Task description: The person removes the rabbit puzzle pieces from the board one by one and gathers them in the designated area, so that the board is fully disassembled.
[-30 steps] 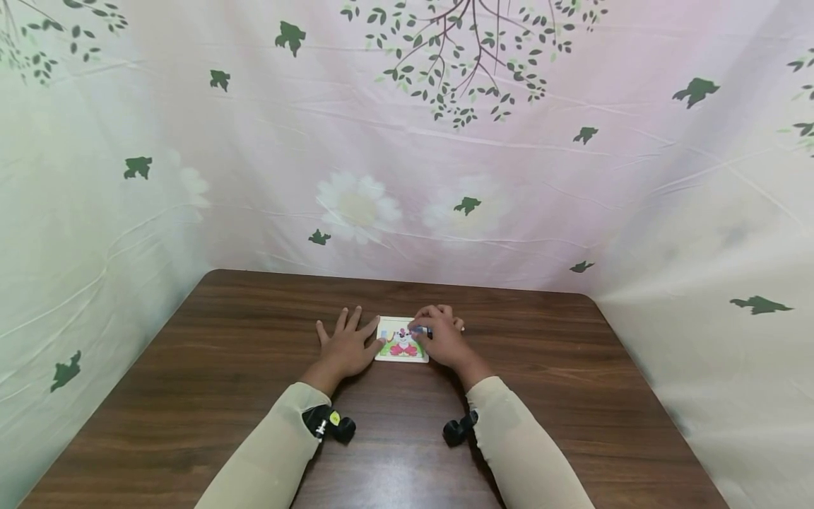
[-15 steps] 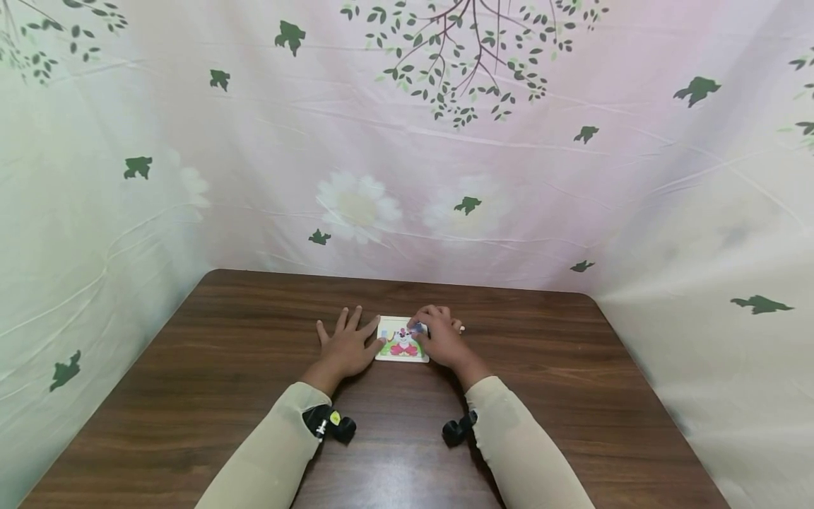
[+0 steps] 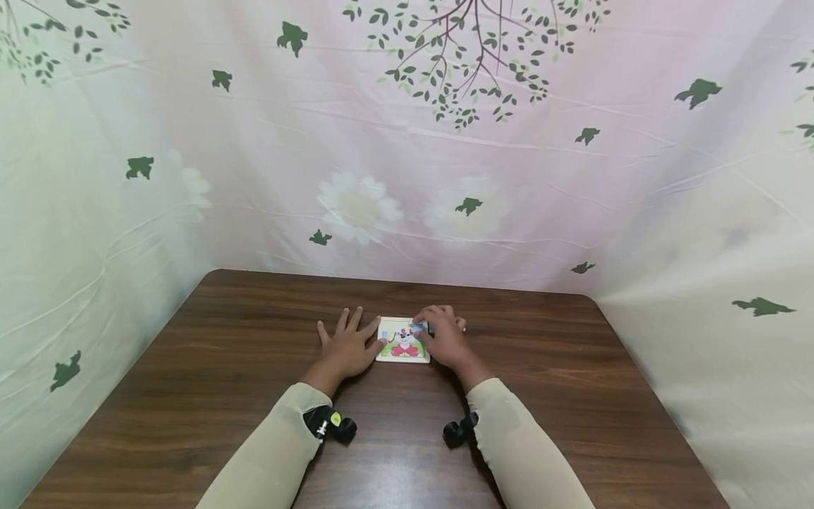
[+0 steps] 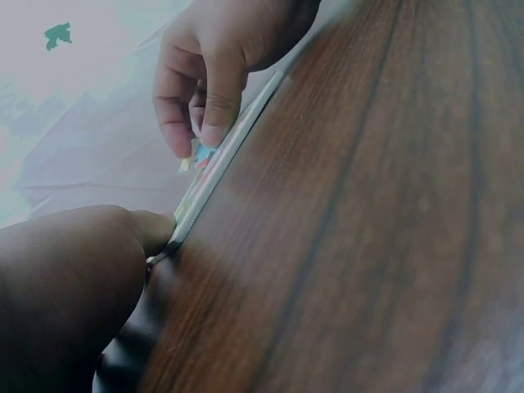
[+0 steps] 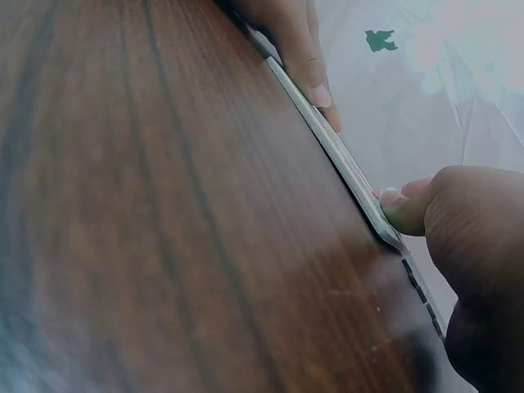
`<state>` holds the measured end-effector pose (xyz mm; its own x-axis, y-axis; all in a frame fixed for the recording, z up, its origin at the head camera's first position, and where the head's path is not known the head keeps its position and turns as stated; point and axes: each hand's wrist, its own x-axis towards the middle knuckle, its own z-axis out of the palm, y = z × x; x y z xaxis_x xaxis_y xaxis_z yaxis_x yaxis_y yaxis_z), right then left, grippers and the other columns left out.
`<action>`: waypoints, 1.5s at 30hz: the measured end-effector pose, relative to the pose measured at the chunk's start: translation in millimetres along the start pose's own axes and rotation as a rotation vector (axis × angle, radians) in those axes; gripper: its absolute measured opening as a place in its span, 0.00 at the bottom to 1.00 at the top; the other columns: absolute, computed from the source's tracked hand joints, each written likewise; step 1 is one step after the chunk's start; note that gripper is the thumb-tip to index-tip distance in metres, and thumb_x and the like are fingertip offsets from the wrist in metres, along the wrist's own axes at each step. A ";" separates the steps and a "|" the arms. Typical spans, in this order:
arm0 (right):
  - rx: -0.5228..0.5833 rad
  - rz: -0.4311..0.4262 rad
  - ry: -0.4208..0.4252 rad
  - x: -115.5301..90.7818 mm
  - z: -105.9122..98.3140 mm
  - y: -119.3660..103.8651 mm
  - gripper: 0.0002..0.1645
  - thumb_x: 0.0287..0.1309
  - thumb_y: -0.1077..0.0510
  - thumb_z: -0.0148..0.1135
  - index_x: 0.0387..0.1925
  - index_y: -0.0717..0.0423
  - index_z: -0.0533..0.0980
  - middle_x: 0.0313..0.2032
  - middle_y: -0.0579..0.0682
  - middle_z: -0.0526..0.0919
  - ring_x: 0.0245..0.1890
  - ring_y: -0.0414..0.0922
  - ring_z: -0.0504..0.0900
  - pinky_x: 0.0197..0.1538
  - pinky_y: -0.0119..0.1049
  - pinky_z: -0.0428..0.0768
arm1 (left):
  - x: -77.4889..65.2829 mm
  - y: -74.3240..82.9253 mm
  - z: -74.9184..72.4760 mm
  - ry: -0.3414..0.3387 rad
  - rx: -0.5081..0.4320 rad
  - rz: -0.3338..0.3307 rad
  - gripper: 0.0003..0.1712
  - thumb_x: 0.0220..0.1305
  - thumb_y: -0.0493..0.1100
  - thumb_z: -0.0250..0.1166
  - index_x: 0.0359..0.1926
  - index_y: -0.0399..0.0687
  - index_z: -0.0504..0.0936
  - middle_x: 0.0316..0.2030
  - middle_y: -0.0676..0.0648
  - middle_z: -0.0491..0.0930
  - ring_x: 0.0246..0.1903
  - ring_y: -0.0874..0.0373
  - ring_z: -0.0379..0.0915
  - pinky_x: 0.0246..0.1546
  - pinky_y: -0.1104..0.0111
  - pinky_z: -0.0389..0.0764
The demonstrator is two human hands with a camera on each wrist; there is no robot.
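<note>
- Apparently a puzzle piece [image 4: 205, 153] is being fitted; the next move likely calls for aligning its outline and pressing it flat.
- Right hand [image 3: 447, 343] pinches this thin, bluish piece at the far right of the pale-rimmed, rectangular puzzle board [image 3: 407, 360].
- Left hand [image 3: 345, 351], fingers spread, steadies its left edge on the wood-grained table [image 3: 394, 452].

I am seeing, over my remote feed, a brown table [image 3: 559, 396] streaked with darker grain. The curtain [image 3: 267, 141] is showing pale green and pink, printed with dark green birds [image 3: 292, 38] and white flowers [image 3: 359, 208]. The board [image 3: 403, 360] is showing a white rim around pink, red and green; the small piece [image 4: 205, 153], light blue. Both sleeves [image 3: 267, 445] are looking cream.
</note>
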<state>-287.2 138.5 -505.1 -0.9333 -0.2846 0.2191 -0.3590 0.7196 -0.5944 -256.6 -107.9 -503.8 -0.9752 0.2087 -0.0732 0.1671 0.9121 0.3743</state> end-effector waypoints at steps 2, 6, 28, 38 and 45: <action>-0.012 0.008 0.009 0.2 0.1 -0.5 0.08 0.75 0.58 0.69 0.51 0.47 0.87 0.63 0.51 0.86 0.69 0.55 0.71 0.65 0.62 0.54 | 0.1 -0.1 0.5 0.002 0.002 0.001 0.40 0.83 0.72 0.48 0.87 0.70 0.59 0.90 0.42 0.44 0.90 0.36 0.32 0.77 0.20 0.27; -0.018 0.015 0.019 -0.1 0.0 -1.8 0.10 0.74 0.62 0.69 0.51 0.48 0.88 0.62 0.51 0.86 0.67 0.55 0.72 0.64 0.62 0.55 | 0.4 0.0 1.1 0.004 0.003 0.000 0.40 0.83 0.72 0.48 0.87 0.70 0.59 0.90 0.42 0.44 0.90 0.36 0.32 0.77 0.20 0.28; 0.035 -0.060 0.119 -4.1 -5.2 11.5 0.11 0.72 0.61 0.70 0.51 0.51 0.91 0.60 0.50 0.90 0.63 0.53 0.77 0.64 0.61 0.56 | 0.7 -2.1 1.9 0.006 -0.002 0.002 0.39 0.83 0.71 0.48 0.87 0.69 0.59 0.90 0.42 0.43 0.90 0.37 0.31 0.77 0.20 0.26; 0.088 -0.059 0.181 -8.2 -11.9 20.1 0.11 0.70 0.61 0.71 0.51 0.53 0.92 0.60 0.51 0.91 0.63 0.55 0.78 0.66 0.65 0.55 | -0.4 -1.0 2.2 0.006 -0.014 0.007 0.39 0.84 0.71 0.48 0.87 0.69 0.59 0.90 0.42 0.43 0.90 0.36 0.31 0.77 0.21 0.25; 0.067 -0.040 0.211 -11.9 -22.1 32.5 0.11 0.69 0.61 0.73 0.50 0.53 0.93 0.59 0.52 0.92 0.63 0.57 0.78 0.65 0.66 0.56 | 1.7 -3.0 3.9 0.007 -0.009 0.005 0.39 0.83 0.72 0.47 0.87 0.70 0.58 0.90 0.43 0.43 0.90 0.37 0.30 0.77 0.21 0.25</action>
<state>-288.1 179.2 -509.9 -0.9025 -0.1681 0.3965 -0.4008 0.6647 -0.6305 -258.2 -108.9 -508.7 -0.9754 0.2108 -0.0646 0.1708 0.9078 0.3831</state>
